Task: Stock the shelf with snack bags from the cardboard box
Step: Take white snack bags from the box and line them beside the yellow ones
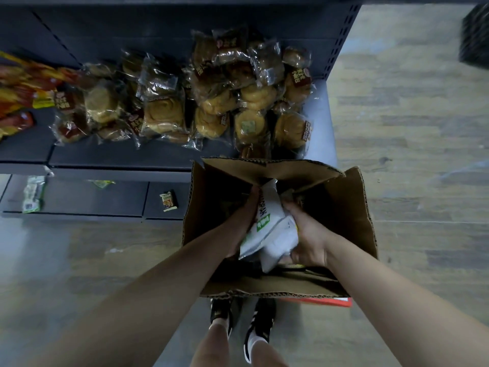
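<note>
An open cardboard box stands on the floor in front of the dark shelf. Both my hands reach into it. My left hand and my right hand clasp a bundle of white snack bags with green labels from either side, lifted near the box's opening. The box's inside below the bags is dark and mostly hidden. Many clear-wrapped bread buns lie piled on the shelf just beyond the box.
Red and yellow snack packs lie at the shelf's left end. The lower shelf holds a green-white packet and a small packet. My feet stand behind the box on a wood-look floor. A dark object sits at top right.
</note>
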`<state>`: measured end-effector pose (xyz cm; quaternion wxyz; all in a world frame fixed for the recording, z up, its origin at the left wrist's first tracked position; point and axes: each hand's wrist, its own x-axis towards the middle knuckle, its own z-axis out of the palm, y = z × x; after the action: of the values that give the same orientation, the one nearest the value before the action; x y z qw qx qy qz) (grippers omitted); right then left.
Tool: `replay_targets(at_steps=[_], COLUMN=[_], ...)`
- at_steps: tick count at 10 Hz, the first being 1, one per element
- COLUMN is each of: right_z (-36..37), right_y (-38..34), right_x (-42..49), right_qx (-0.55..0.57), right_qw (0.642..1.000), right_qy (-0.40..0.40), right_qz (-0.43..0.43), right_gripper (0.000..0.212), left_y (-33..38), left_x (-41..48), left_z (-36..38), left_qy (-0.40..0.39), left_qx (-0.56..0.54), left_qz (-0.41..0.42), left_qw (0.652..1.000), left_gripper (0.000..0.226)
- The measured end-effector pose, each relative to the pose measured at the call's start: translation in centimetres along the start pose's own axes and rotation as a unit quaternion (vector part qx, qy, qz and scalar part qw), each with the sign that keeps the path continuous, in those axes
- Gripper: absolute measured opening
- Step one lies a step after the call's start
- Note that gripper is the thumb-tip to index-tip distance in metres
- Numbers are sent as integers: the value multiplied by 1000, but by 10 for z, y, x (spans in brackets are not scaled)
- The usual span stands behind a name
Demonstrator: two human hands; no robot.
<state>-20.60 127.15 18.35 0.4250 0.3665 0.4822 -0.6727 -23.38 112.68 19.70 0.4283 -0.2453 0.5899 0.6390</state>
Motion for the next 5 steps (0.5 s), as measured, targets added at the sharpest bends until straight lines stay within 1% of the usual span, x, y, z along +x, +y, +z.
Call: replay_targets(at_steps=[1, 2, 3, 4, 5], right_z=[8, 15, 25, 39, 62], right_y=[2, -7, -12, -30, -41], right_x=[-20, -57, -84, -111, -140], right_qx=[34, 29, -39, -12, -101], right_qw=[998, 992, 982, 974, 968], right_qy=[-57, -123, -181, -210, -171], right_qz=[19, -17, -48, -80, -155], right_gripper=[63, 63, 67, 89, 59], left_y=[2, 15, 30, 46, 65], left_x=[-20, -46, -69, -96, -127], left_z=[-12, -21, -29, -32, -31], left_qy=[-37, -55, -66, -29, -5], left_qx=[22, 20, 35, 72, 100], left_qz=[16, 63, 111, 165, 180], left_qw=[999, 996, 991, 983, 979], left_gripper=[68, 53, 66, 55, 47])
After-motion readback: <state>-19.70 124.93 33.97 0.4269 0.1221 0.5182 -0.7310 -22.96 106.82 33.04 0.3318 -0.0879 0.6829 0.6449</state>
